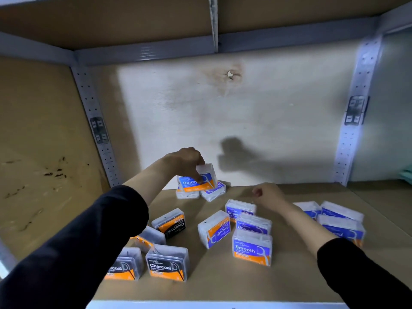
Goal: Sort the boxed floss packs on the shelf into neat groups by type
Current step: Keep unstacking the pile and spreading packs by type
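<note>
Brown shelf board (211, 284) nearest: black-and-orange clear plastic Charcoal packs (167, 263) left, blue-and-orange Smooth packs (252, 248) centre. Beyond, our right hand (266, 194) hovered loosely curled, empty. Farthest, our left hand (185, 162) pinched tilted blue-and-orange Round pack (198, 181) from above, atop two packs (201, 194) by back wall (267, 108). We judged stack lay directly below it, right hand well apart.
</note>
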